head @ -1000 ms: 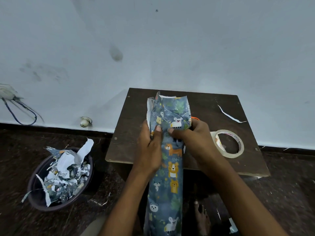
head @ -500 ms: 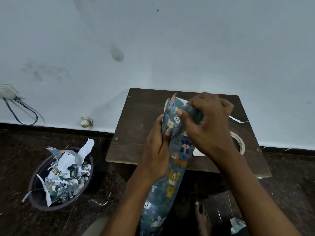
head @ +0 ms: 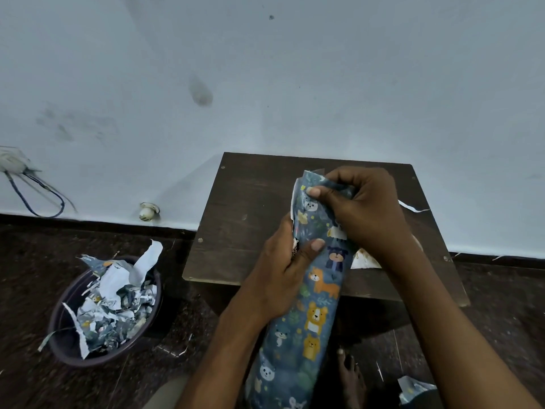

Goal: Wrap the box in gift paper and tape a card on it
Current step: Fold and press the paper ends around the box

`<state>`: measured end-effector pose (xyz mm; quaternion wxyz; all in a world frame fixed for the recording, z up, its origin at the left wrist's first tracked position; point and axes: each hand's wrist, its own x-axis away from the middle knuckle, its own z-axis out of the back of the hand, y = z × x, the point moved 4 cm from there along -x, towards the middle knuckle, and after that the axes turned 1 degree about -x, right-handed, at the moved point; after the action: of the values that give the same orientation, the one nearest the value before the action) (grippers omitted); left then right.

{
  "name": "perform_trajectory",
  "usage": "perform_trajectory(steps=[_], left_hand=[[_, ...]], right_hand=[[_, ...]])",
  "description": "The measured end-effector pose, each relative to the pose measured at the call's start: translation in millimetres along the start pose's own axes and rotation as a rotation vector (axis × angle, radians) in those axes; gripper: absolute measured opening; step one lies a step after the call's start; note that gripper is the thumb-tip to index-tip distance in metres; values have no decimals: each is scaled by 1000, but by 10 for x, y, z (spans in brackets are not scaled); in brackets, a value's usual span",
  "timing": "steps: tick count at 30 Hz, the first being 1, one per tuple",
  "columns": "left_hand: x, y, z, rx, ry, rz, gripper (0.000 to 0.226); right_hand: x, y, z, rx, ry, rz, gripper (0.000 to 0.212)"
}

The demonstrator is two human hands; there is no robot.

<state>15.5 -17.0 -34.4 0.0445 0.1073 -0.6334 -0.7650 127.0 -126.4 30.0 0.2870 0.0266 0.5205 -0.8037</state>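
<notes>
Both of your hands have a grip on the long box wrapped in gift paper (head: 317, 276), blue-grey with cartoon animals. Your right hand (head: 362, 214) is curled over the far end of the box, thumb pressed on the printed face and fingers bunching the loose paper there. Your left hand (head: 283, 273) clamps the box from the left around its middle, thumb lying across the front just beside a dog figure. The box runs from the middle of the dark wooden table (head: 244, 219) toward you, its near end hanging past the table's near edge and out of the bottom of the view.

Just right of the box, under your right wrist, a pale piece of paper (head: 364, 259) lies on the table; what it is cannot be told. A thin white paper strip (head: 413, 208) lies on the table's right side, near the wall.

On the dark floor to the left stands a round tub (head: 63, 326) heaped with torn wrapping scraps (head: 115, 296). A bare foot (head: 351, 379) shows on the floor below the table, and another scrap of the printed paper (head: 413, 389) lies at the near right. Wires (head: 38, 196) hang on the pale wall at far left.
</notes>
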Motion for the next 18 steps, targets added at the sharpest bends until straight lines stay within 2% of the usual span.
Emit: perform_trajectory(steps=[4, 7, 9, 11, 13, 15, 18], left_hand=[[-17, -6, 22, 19, 60, -9, 28], [-17, -13, 50, 56, 159, -17, 30], [-22, -30, 97, 86, 243, -6, 27], [-37, -46, 142, 92, 308, -1, 23], [-46, -67, 164, 80, 352, -3, 23], [-44, -84, 159, 80, 371, 2, 23], [-32, -112, 160, 59, 375, 16, 24]], right_hand=[[48, -17, -53, 130, 143, 47, 22], [128, -38, -39, 218, 204, -71, 56], [209, -29, -65, 231, 185, -171, 78], [304, 3, -137, 170, 134, -294, 85], [385, 62, -236, 20, 76, -457, 73], [431, 93, -317, -118, 29, -562, 48], [411, 88, -352, -95, 37, -497, 20]])
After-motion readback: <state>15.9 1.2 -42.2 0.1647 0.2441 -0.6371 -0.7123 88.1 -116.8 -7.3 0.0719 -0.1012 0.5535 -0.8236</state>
